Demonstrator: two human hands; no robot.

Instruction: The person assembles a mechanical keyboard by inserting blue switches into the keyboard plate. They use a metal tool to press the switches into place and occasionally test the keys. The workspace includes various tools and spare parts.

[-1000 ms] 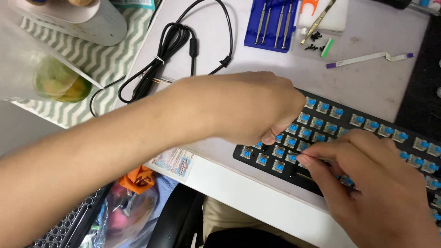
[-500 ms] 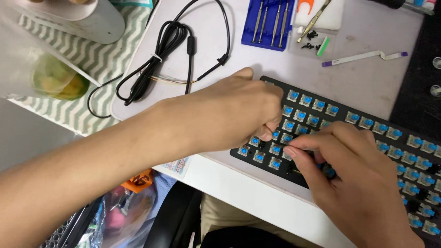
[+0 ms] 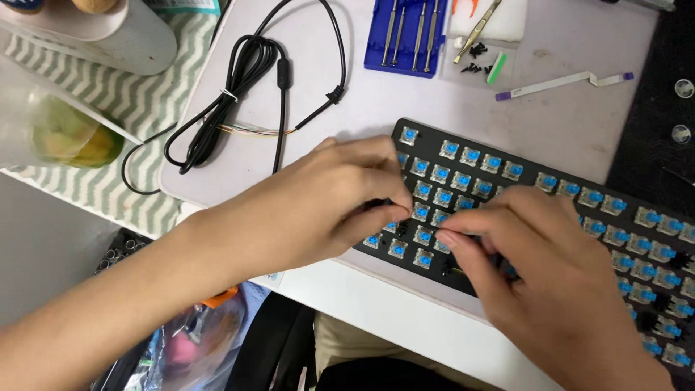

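A black keyboard (image 3: 507, 156) without keycaps lies slanted on the white desk, its blue key switches (image 3: 450, 149) exposed. My left hand (image 3: 311, 210) reaches in from the left over the keyboard's left end. Its thumb and fingertips are pinched together at a key switch (image 3: 420, 212) in the lower left rows. My right hand (image 3: 550, 282) lies over the keyboard's front middle with bent fingers. Its fingertips touch the switches right beside my left fingertips. What sits under the right palm is hidden.
A coiled black cable (image 3: 239, 87) lies on the desk at the left. A blue screwdriver set (image 3: 409, 36), tweezers (image 3: 478, 29), small black screws (image 3: 474, 61) and a white ribbon strip (image 3: 565, 83) sit at the back. A glass (image 3: 65, 137) stands on a zigzag cloth (image 3: 137, 108).
My left hand has slid right along the keyboard's left end and pinched its fingers. My right hand's fingertips have closed in until they meet the left ones.
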